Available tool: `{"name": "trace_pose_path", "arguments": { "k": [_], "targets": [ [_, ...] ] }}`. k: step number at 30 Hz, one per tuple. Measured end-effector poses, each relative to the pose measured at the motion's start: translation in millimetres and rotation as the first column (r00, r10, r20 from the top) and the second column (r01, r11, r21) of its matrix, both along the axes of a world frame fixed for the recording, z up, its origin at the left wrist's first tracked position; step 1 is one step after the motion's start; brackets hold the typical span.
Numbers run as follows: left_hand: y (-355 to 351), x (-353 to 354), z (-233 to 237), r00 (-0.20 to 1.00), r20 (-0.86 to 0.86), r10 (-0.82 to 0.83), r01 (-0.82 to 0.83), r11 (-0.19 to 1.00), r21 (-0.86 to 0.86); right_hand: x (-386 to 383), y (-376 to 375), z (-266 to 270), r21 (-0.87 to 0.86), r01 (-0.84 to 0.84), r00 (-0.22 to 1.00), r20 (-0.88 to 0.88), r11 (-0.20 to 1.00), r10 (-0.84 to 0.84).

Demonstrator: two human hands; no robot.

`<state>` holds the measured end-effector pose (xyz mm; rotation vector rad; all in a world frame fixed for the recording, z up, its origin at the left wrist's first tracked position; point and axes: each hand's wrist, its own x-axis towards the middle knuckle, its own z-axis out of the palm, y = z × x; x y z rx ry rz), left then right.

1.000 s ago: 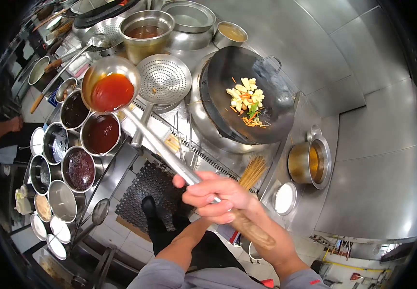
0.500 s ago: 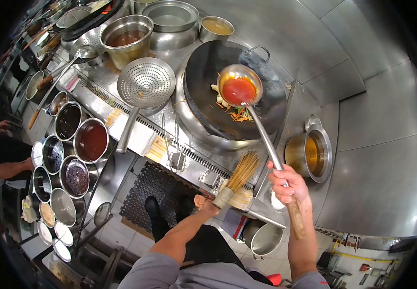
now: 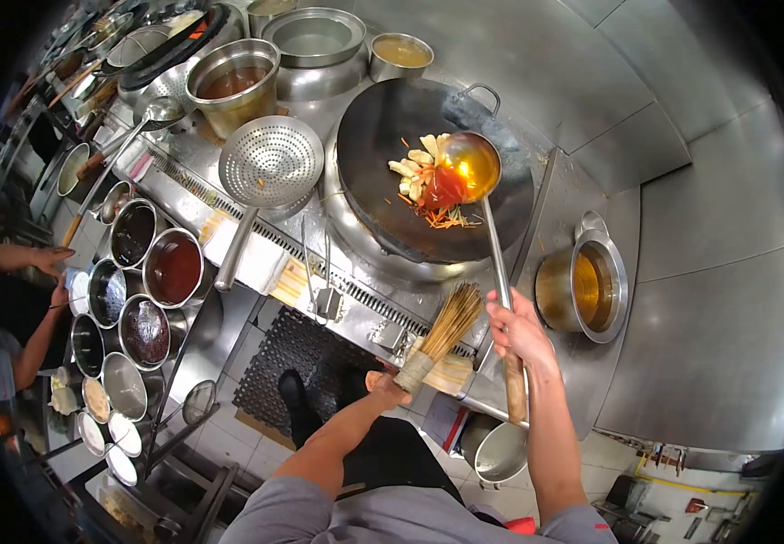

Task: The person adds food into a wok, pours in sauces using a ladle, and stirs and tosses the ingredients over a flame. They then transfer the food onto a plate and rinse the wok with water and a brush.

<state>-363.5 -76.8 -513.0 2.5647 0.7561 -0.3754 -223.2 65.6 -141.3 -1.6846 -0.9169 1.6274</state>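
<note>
My right hand point(image 3: 521, 334) is closed around the handle of a long metal ladle point(image 3: 495, 249), above its wooden end. The ladle's bowl is tipped over the black wok point(image 3: 374, 136), and red sauce point(image 3: 445, 187) spills from it onto the food. Pale chunks point(image 3: 413, 167) and shredded orange and green vegetables point(image 3: 447, 218) lie in the wok. Low in front of the stove, my left hand point(image 3: 387, 389) grips a bamboo wok brush point(image 3: 443, 332) by its bound end, bristles up toward the counter edge.
Left of the wok lies a perforated skimmer point(image 3: 271, 160). Several pots of sauces point(image 3: 173, 267) crowd a side stand, where another person's hands point(image 3: 43, 260) are. A pot of yellow liquid point(image 3: 594, 286) sits at the right. Bundled bamboo strips and a cloth point(image 3: 256, 263) lie along the counter edge.
The ladle, level and full of red sauce before, has tilted and is emptying onto the food. My right hand has shifted slightly left. Another person's hands have come together at the far left.
</note>
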Motion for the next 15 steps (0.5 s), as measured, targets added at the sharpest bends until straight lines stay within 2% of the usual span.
{"name": "trace_pose_path", "arguments": {
  "k": [1, 2, 3, 4, 5, 7, 8, 9, 10, 11, 12, 13, 14, 15],
  "targets": [
    [-2.4, 4.6, -15.7, 0.999, 0.007, 0.043, -0.042, 0.997, -0.068, -0.9, 5.7, -6.0, 0.097, -0.079, 0.982, 0.181, 0.992, 0.06],
    [-3.2, 7.7, -24.9, 0.996, 0.012, 0.088, -0.085, 0.987, -0.137, -0.5, 9.7, -8.0, 0.1, -0.083, 0.982, 0.18, 0.992, 0.064],
    [-4.3, 10.8, -34.5, 0.996, 0.012, 0.093, -0.09, 0.987, -0.135, 0.3, 13.3, -9.5, 0.195, -0.174, 0.896, 0.439, 0.965, 0.073],
    [-4.9, 13.4, -39.6, 0.995, -0.008, 0.102, -0.102, 0.985, -0.139, 1.1, 15.5, -10.5, 0.259, -0.284, 0.745, 0.665, 0.923, 0.042],
    [-8.5, 18.6, -53.2, 0.993, -0.027, 0.111, -0.114, 0.983, -0.145, 2.4, 15.6, -11.1, 0.338, -0.361, 0.653, 0.757, 0.869, -0.023],
    [-19.7, 35.0, -93.7, 0.991, -0.004, 0.135, -0.135, 0.984, -0.113, 2.4, 16.8, -3.1, 0.282, -0.363, 0.625, 0.781, 0.888, 0.008],
    [-18.2, 37.1, -93.1, 0.988, 0.015, 0.152, -0.15, 0.986, -0.075, 1.7, 17.6, 3.7, 0.232, -0.355, 0.601, 0.799, 0.906, 0.031],
    [-17.9, 38.0, -92.3, 0.987, 0.018, 0.158, -0.157, 0.985, -0.075, 0.7, 17.6, 13.3, 0.23, -0.364, 0.64, 0.765, 0.902, 0.064],
    [-11.0, 30.5, -63.0, 0.991, -0.024, 0.129, -0.131, 0.986, -0.105, 1.2, 16.7, 10.1, 0.23, -0.369, 0.639, 0.767, 0.9, 0.066],
    [-9.7, 29.8, -57.6, 0.993, -0.062, 0.099, -0.107, 0.985, -0.136, 3.1, 13.9, 1.8, 0.261, -0.384, 0.626, 0.779, 0.886, 0.042],
    [-19.8, 37.0, -103.7, 0.996, -0.084, -0.041, 0.071, 0.917, 0.394, 6.0, 12.1, -7.4, 0.289, -0.402, 0.612, 0.791, 0.869, 0.02],
    [-32.9, 47.2, -161.1, 0.944, -0.321, 0.071, 0.288, 0.294, 0.911, 12.0, 12.6, -17.6, 0.388, -0.432, 0.641, 0.767, 0.814, -0.026],
    [-43.2, 54.3, -206.6, 0.922, -0.245, 0.301, 0.303, -0.162, 0.939, 8.1, 14.4, -9.9, 0.385, -0.441, 0.638, 0.77, 0.81, -0.019],
    [-34.8, 50.5, -160.9, 0.684, -0.634, 0.36, 0.717, -0.174, 0.675, 0.7, 15.6, 4.2, 0.305, -0.196, 0.889, 0.457, 0.932, 0.037]
  ]
}}
